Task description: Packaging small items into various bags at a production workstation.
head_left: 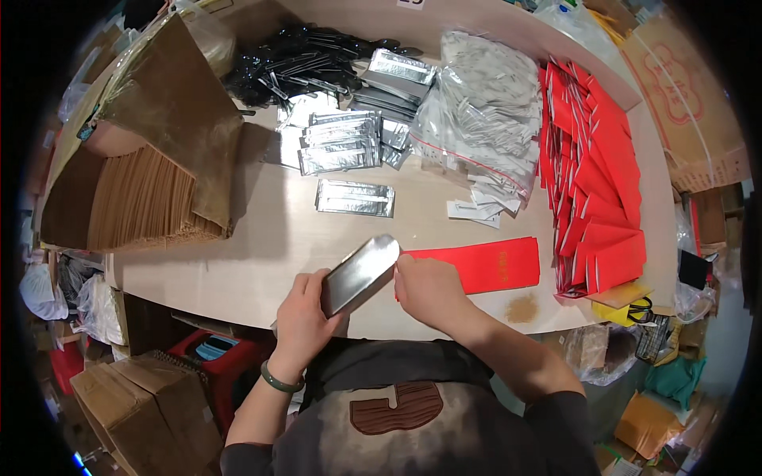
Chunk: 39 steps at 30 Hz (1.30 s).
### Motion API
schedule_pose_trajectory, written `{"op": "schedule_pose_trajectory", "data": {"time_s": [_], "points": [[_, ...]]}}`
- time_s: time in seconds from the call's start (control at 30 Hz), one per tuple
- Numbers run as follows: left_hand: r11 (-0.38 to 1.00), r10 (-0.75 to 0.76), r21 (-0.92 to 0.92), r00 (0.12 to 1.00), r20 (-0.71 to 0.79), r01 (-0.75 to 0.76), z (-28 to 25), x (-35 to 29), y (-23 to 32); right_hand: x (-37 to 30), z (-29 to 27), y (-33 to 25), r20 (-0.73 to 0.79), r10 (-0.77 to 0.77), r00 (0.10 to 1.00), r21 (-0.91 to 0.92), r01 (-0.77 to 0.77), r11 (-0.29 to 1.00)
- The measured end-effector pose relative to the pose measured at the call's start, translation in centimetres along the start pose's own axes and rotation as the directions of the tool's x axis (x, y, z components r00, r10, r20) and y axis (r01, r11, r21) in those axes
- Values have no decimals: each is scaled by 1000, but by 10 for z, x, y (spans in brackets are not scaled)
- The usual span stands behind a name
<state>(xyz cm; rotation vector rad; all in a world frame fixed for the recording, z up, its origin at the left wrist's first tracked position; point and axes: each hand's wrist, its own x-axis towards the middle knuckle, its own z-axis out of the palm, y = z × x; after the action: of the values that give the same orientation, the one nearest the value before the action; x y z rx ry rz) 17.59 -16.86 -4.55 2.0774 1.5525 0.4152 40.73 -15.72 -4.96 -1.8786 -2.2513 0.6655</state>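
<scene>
My left hand [304,317] is wrapped round a long, shiny silver-grey slab [361,274] with a rounded far end, tilted up over the table's near edge. My right hand [431,292] is closed at the slab's far right edge; what its fingertips pinch, if anything, is hidden. Behind and beside this hand, a flat red sleeve [504,263] with gold print lies on the table. Beyond the slab lies a single silver foil packet [355,198], and behind that a stack of similar packets [340,143].
At left stands an open cardboard box [171,119] packed with brown card pieces. A clear bag of white slips [492,99] lies at the back, beside a heap of black packets [298,63]. Red sleeves [591,174] are piled right, near black-handled scissors [640,309].
</scene>
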Motion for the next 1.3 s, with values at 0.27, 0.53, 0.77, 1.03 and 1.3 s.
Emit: {"op": "schedule_pose_trajectory", "data": {"time_s": [0.27, 0.53, 0.77, 1.03, 1.3], "points": [[963, 233, 56, 918, 320, -264, -25, 25, 7, 5, 7, -16, 66, -29, 997, 203, 15, 979], [963, 250, 62, 789, -561, -262, -130, 63, -62, 44, -36, 137, -421, -347, 838, -434, 150, 888], [882, -301, 271, 903, -307, 386, -189, 86, -141, 90, -32, 27, -150, -6, 989, 268, 47, 962], [923, -16, 324, 864, -503, 206, -177, 87, -153, 109, 21, -5, -374, -426, 824, -200, 377, 904], [866, -416, -499, 510, -753, -29, -132, 6, -132, 59, 18, -38, -150, -359, 921, 420, 388, 820]]}}
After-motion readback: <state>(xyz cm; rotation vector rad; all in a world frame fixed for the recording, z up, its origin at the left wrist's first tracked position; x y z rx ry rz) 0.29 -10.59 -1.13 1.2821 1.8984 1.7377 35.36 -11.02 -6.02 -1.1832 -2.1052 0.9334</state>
